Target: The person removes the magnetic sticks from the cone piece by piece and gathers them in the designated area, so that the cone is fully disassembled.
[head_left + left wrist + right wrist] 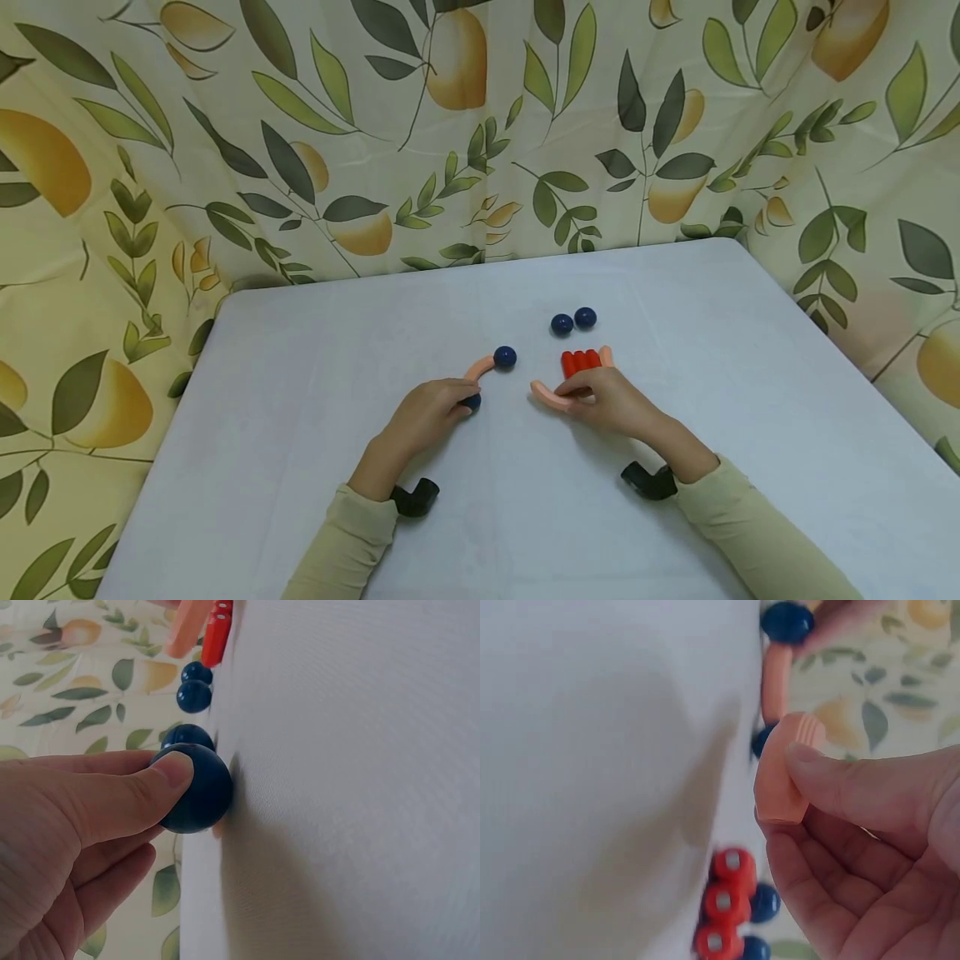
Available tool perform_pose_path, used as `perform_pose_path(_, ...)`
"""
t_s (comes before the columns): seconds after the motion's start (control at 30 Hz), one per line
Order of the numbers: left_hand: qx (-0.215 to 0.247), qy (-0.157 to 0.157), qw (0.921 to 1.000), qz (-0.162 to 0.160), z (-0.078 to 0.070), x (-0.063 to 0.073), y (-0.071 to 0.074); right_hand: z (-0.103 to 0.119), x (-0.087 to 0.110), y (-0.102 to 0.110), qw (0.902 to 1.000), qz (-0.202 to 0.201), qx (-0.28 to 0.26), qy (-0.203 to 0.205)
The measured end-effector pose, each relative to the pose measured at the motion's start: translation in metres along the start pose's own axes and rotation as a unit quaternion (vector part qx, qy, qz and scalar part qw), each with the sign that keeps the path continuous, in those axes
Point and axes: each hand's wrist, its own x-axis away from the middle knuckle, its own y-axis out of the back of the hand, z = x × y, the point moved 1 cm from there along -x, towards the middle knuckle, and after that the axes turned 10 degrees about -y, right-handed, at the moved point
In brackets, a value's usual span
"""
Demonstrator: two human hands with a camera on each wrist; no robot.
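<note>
My left hand (426,417) pinches a dark blue ball (201,791) between thumb and fingers. Next to that ball is a curved peach rod (480,367), whose far end meets a second blue ball (506,358). To the right, my right hand (613,402) holds another curved peach rod (780,772) by thumb and fingertips, its free end turned toward the left hand's pieces. Three short red rods (580,362) lie side by side just beyond the right hand, with small metal discs showing in their ends. Fingers partly hide the left ball and the right rod.
Two more blue balls, one (562,325) left of the other (586,317), sit behind the red rods. One more curved peach rod (607,357) lies at their right side. All rest on a white-covered table (337,350) before a leaf-and-fruit patterned curtain (450,167).
</note>
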Motion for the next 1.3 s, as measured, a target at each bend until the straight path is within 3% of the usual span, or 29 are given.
perform_pose_path(0.43,0.008,0.0,0.9999,-0.008,-0.002,0.001,0.002,-0.024,0.003,0.031,0.9964,-0.06,-0.006,-0.059)
perform_pose_path(0.6,0.011,-0.003,0.9999,-0.01,-0.002,0.001,0.002,-0.03,0.003,0.04,0.9941,-0.065,-0.015,-0.085)
perform_pose_path(0.83,0.008,-0.015,0.9997,-0.016,-0.002,0.0,0.002,-0.04,0.005,0.051,0.9853,-0.065,-0.026,-0.156)
perform_pose_path(1.03,0.002,-0.031,0.9994,-0.016,-0.001,0.001,0.001,-0.048,0.007,0.056,0.9801,-0.076,-0.016,-0.183)
perform_pose_path(1.3,0.002,-0.015,0.9998,-0.014,0.0,0.0,-0.001,-0.063,0.008,0.056,0.9713,-0.085,-0.005,-0.222)
